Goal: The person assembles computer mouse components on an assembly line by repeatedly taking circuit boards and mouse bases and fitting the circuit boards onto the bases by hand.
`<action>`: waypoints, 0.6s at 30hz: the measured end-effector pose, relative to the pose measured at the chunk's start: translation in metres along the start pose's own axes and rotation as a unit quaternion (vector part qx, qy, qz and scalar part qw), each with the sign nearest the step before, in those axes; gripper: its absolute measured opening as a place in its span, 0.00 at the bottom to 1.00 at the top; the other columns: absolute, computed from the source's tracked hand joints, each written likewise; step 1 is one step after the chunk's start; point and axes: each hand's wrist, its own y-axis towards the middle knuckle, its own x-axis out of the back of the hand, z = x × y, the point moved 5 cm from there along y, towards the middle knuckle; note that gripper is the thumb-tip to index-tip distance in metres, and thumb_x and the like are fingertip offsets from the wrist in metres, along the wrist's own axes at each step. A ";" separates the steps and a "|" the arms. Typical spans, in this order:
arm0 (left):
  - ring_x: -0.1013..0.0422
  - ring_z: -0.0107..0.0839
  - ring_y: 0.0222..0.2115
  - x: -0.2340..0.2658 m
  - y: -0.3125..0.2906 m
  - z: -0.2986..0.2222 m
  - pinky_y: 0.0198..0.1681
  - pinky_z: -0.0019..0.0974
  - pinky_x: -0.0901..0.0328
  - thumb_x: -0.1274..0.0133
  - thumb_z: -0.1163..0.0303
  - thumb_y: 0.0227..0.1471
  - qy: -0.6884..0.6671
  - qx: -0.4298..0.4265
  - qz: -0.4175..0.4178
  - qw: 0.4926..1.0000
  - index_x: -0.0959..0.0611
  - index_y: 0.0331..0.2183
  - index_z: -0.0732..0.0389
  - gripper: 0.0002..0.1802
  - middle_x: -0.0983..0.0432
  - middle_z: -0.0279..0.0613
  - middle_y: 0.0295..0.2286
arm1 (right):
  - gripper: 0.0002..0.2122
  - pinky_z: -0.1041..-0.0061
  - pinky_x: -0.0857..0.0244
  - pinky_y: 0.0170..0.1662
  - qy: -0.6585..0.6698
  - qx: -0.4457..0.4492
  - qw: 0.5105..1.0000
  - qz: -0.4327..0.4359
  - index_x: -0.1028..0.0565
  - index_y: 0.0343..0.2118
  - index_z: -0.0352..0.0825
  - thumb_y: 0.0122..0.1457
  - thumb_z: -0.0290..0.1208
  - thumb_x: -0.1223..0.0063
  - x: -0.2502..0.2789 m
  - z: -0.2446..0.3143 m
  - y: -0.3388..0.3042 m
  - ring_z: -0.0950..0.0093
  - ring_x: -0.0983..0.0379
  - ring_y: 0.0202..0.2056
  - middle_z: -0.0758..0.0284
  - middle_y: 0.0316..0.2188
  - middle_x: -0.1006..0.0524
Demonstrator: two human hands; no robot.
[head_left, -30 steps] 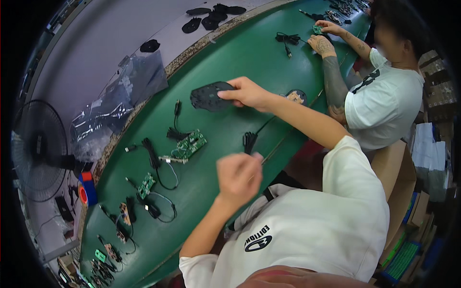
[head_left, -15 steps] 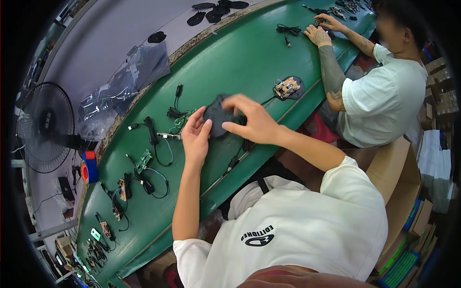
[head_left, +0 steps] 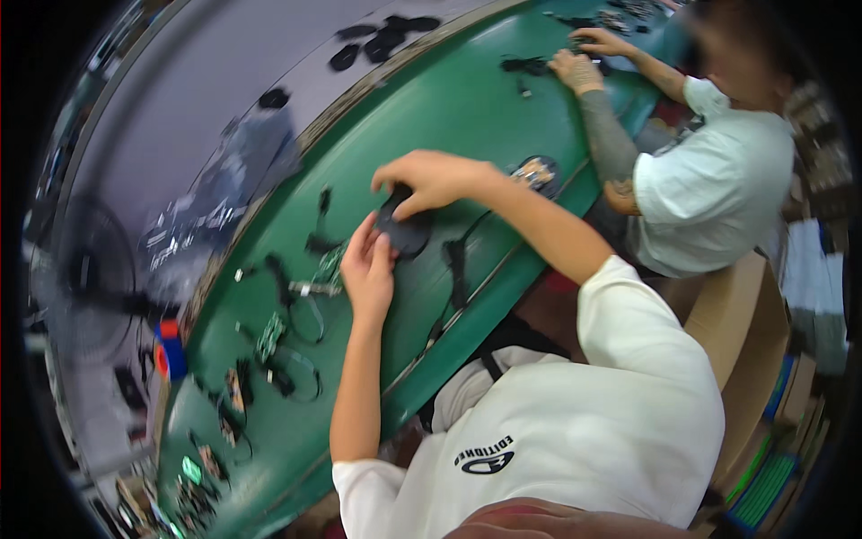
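Note:
A flat black oval plastic shell (head_left: 409, 237) is held above the green table, its exact kind hard to make out. My left hand (head_left: 367, 269) grips its near left edge between thumb and fingers. My right hand (head_left: 429, 183) is closed over the far end, with fingers and thumb bent onto the shell and partly hiding it. Just left of my left hand lies a green circuit board (head_left: 329, 264) with a black cable. To the right of the shell, a bundled black cable (head_left: 456, 269) leads to a black base with a tan circuit board (head_left: 536, 172).
More circuit boards (head_left: 269, 336) with cables line the table's (head_left: 467, 117) left part. Beyond its far rim are a plastic bag (head_left: 224, 184), black shells (head_left: 386, 41), a tape roll (head_left: 169, 349) and a fan (head_left: 85, 278). A co-worker (head_left: 709, 171) handles parts at the right.
My right hand has moved from the shell's right side to its far end, closing over it. The shell has tilted slightly. The whole view has shifted a little and blurred.

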 end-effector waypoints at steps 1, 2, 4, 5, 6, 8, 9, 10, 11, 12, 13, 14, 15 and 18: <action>0.30 0.20 0.30 -0.008 0.000 0.000 0.32 0.25 0.34 0.48 0.75 0.63 0.043 -0.025 -0.016 0.999 0.28 0.60 0.68 0.25 0.25 0.35 0.37 | 0.21 0.64 0.29 0.43 -0.003 -0.008 1.000 0.022 0.22 0.46 0.35 0.48 0.35 0.32 -0.004 -0.015 0.003 0.60 0.22 0.38 0.59 0.37 0.18; 0.30 0.19 0.29 -0.012 -0.007 -0.010 0.32 0.25 0.34 0.48 0.74 0.63 0.082 -0.059 -0.030 0.994 0.29 0.60 0.68 0.26 0.24 0.35 0.38 | 0.16 0.65 0.28 0.40 0.031 0.022 0.999 0.003 0.20 0.39 0.34 0.49 0.36 0.32 0.001 -0.015 0.003 0.62 0.21 0.35 0.60 0.34 0.18; 0.29 0.23 0.33 -0.007 -0.015 -0.003 0.33 0.26 0.33 0.47 0.74 0.62 0.134 -0.056 -0.021 0.989 0.31 0.61 0.68 0.27 0.26 0.41 0.44 | 0.15 0.67 0.29 0.37 0.092 0.024 0.996 0.001 0.19 0.34 0.33 0.48 0.37 0.31 -0.007 -0.024 0.006 0.65 0.21 0.33 0.60 0.30 0.18; 0.30 0.25 0.36 -0.007 -0.017 -0.002 0.34 0.26 0.34 0.47 0.75 0.61 0.167 -0.093 -0.030 0.981 0.31 0.61 0.68 0.27 0.29 0.45 0.48 | 0.16 0.67 0.29 0.37 0.081 0.029 0.996 0.006 0.19 0.34 0.33 0.48 0.39 0.31 -0.010 -0.026 0.008 0.65 0.21 0.32 0.60 0.30 0.18; 0.30 0.26 0.38 -0.006 -0.019 -0.004 0.34 0.26 0.34 0.47 0.76 0.60 0.199 -0.131 -0.046 0.970 0.31 0.61 0.68 0.28 0.33 0.49 0.53 | 0.17 0.66 0.28 0.37 0.083 0.015 0.996 -0.006 0.19 0.34 0.32 0.48 0.42 0.31 -0.010 -0.023 0.008 0.63 0.20 0.33 0.59 0.31 0.18; 0.32 0.30 0.42 -0.018 -0.023 -0.016 0.34 0.27 0.34 0.46 0.77 0.58 0.262 -0.135 -0.021 0.955 0.29 0.59 0.68 0.28 0.40 0.53 0.59 | 0.19 0.63 0.28 0.39 0.057 -0.005 0.998 -0.015 0.19 0.34 0.33 0.47 0.45 0.31 -0.009 -0.027 0.002 0.60 0.20 0.35 0.59 0.32 0.17; 0.32 0.31 0.42 -0.020 -0.023 -0.014 0.34 0.28 0.34 0.45 0.76 0.57 0.270 -0.136 -0.008 0.953 0.29 0.59 0.68 0.28 0.41 0.53 0.60 | 0.18 0.63 0.28 0.39 0.038 -0.026 0.999 -0.016 0.19 0.33 0.34 0.48 0.45 0.32 -0.008 -0.027 -0.002 0.60 0.20 0.35 0.60 0.31 0.17; 0.32 0.32 0.42 -0.024 -0.024 -0.013 0.34 0.28 0.34 0.45 0.76 0.56 0.281 -0.133 0.000 0.951 0.28 0.58 0.68 0.28 0.41 0.54 0.61 | 0.18 0.62 0.29 0.37 0.006 -0.044 0.999 -0.017 0.19 0.32 0.35 0.48 0.46 0.32 -0.007 -0.023 -0.009 0.60 0.21 0.33 0.62 0.29 0.18; 0.33 0.40 0.49 -0.028 -0.024 -0.014 0.42 0.34 0.32 0.44 0.74 0.55 0.293 -0.117 0.005 0.949 0.28 0.58 0.69 0.28 0.44 0.57 0.62 | 0.18 0.62 0.30 0.36 -0.011 -0.063 0.998 -0.003 0.20 0.31 0.35 0.48 0.46 0.32 -0.002 -0.025 -0.012 0.60 0.21 0.32 0.62 0.28 0.19; 0.33 0.40 0.49 -0.025 -0.025 -0.011 0.42 0.34 0.32 0.44 0.74 0.55 0.288 -0.112 0.005 0.951 0.28 0.58 0.69 0.28 0.44 0.57 0.62 | 0.17 0.61 0.31 0.35 -0.016 -0.079 0.997 0.018 0.20 0.29 0.35 0.47 0.46 0.32 -0.008 -0.021 -0.013 0.60 0.22 0.32 0.63 0.26 0.20; 0.36 0.45 0.53 -0.026 -0.027 -0.015 0.47 0.39 0.34 0.45 0.75 0.55 0.354 -0.191 0.008 0.916 0.28 0.58 0.69 0.29 0.45 0.59 0.63 | 0.17 0.61 0.31 0.35 -0.014 -0.078 0.996 0.027 0.20 0.29 0.35 0.47 0.46 0.32 -0.009 -0.020 -0.013 0.60 0.22 0.32 0.63 0.26 0.20; 0.39 0.50 0.57 -0.027 -0.031 -0.020 0.53 0.44 0.36 0.45 0.75 0.54 0.419 -0.264 0.008 0.869 0.28 0.58 0.69 0.29 0.46 0.61 0.63 | 0.17 0.61 0.31 0.35 -0.025 -0.081 0.996 0.026 0.21 0.28 0.36 0.47 0.46 0.32 -0.007 -0.021 -0.010 0.60 0.22 0.32 0.63 0.25 0.21; 0.44 0.59 0.61 -0.025 -0.034 -0.023 0.62 0.52 0.44 0.45 0.75 0.54 0.376 -0.220 0.005 0.900 0.27 0.57 0.69 0.29 0.48 0.64 0.63 | 0.17 0.60 0.32 0.34 -0.032 -0.074 0.996 0.030 0.22 0.28 0.36 0.47 0.47 0.32 -0.008 -0.021 -0.006 0.60 0.23 0.32 0.63 0.25 0.21; 0.43 0.58 0.62 -0.035 -0.031 -0.029 0.64 0.53 0.47 0.43 0.74 0.51 0.414 -0.239 0.028 0.878 0.25 0.55 0.66 0.28 0.43 0.62 0.62 | 0.17 0.60 0.32 0.35 -0.048 -0.047 0.997 0.039 0.23 0.30 0.37 0.46 0.46 0.33 -0.009 -0.020 -0.010 0.60 0.24 0.34 0.63 0.28 0.22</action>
